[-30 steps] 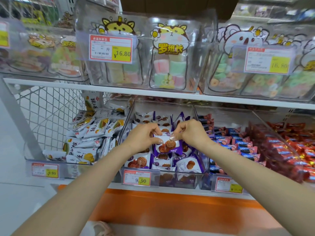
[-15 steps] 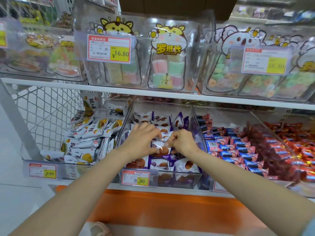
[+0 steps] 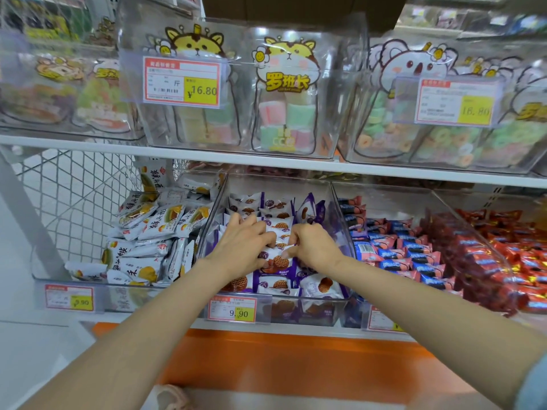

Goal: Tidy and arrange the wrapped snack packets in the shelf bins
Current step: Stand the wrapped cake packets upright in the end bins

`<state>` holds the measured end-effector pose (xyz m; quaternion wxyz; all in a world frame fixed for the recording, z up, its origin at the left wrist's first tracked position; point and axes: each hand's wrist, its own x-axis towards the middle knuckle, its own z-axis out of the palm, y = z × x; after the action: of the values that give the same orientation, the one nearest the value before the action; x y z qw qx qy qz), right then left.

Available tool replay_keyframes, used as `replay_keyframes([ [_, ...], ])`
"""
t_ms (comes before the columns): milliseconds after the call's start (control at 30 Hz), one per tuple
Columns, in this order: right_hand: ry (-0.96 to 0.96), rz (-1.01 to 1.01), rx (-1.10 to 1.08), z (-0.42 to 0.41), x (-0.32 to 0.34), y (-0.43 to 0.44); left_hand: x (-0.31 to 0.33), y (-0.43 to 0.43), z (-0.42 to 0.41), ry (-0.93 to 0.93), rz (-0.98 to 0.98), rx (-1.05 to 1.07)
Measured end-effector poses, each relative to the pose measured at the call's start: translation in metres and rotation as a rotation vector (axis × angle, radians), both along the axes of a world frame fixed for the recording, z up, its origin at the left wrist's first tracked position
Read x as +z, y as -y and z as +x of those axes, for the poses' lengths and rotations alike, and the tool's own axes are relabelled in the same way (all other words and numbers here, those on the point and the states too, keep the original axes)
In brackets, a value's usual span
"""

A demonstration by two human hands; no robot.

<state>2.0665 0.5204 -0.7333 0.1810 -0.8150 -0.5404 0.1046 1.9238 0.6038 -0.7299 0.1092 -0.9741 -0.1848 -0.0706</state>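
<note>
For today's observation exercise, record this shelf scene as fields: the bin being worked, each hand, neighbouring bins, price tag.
bin: middle bin, holding waffle packets
left hand: rests on them, fingers forward
right hand: pinches the edge of one packet
left of bin: white packets
right of bin: blue packets
tag: 9.90

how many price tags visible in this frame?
5. Top row: left price tag, right price tag. Bottom row: white-packet bin tag, purple-packet bin tag, blue-packet bin tag, partly hidden. More may be out of view.
</note>
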Motion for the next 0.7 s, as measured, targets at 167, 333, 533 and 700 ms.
replay_keyframes([
  [167,0.0,0.006,-0.033,0.008,0.021,0.006,0.0,0.0,-0.001,0.012,-0.035,-0.001],
  [333,0.495,-0.027,0.031,0.029,0.047,0.022,0.0,-0.001,-0.005,0.035,-0.081,-0.007],
  [533,0.834,-0.343,0.116,0.019,0.021,0.029,0.002,-0.001,-0.004,0.032,-0.134,-0.005],
  [700,0.858,-0.388,0.047,0.006,0.017,0.025,0.002,-0.001,-0.003,0.067,-0.189,-0.004],
])
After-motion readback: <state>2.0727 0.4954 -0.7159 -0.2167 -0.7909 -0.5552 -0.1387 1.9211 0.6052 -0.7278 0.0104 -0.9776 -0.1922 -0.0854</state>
